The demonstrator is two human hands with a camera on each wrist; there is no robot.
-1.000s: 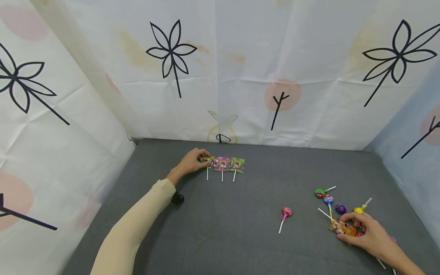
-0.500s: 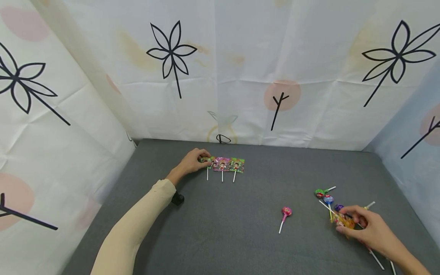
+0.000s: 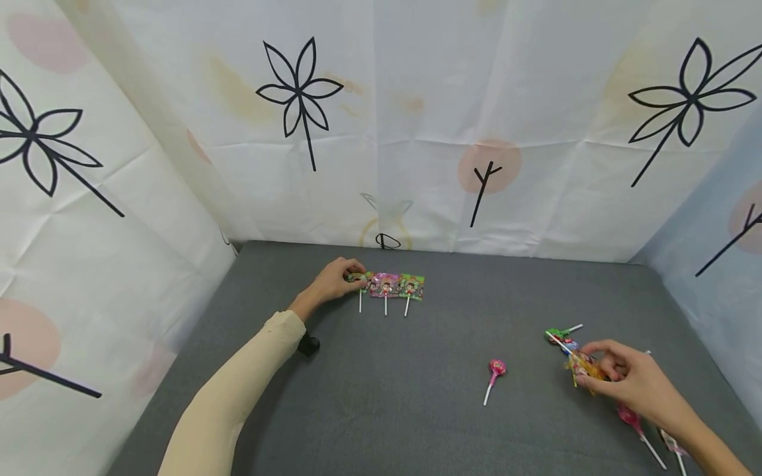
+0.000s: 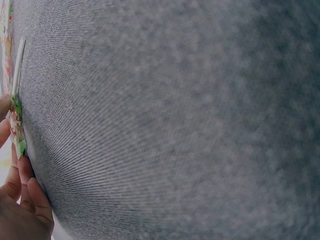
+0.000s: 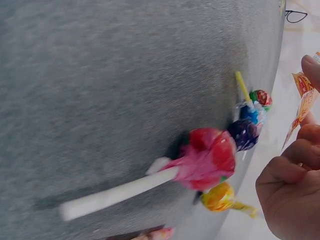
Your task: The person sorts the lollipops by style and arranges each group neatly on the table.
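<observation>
At the back left of the grey table, my left hand (image 3: 333,281) pinches a flat green-wrapped lollipop (image 3: 357,277), its white stick pointing toward me. Beside it in a row lie a pink-wrapped lollipop (image 3: 384,284) and another green-wrapped lollipop (image 3: 412,287). The left wrist view shows thumb and fingers at the edges of the held lollipop (image 4: 17,125). Over on the right, my right hand (image 3: 639,383) holds an orange-wrapped lollipop (image 3: 585,365) between thumb and fingers, stick toward the far left. In the right wrist view the orange wrapper (image 5: 304,97) is raised above the table.
A round pink lollipop (image 3: 497,367) lies alone, right of centre. Near my right hand are a green-and-red lollipop (image 3: 553,335), a blue one (image 3: 570,346) and a pinkish-red one (image 3: 628,415). The right wrist view adds a purple lollipop (image 5: 243,134) and a yellow one (image 5: 218,197).
My right hand has lifted the orange-wrapped lollipop and carried it a little left and away from me, uncovering the pinkish-red lollipop. My left hand has stayed in place.
</observation>
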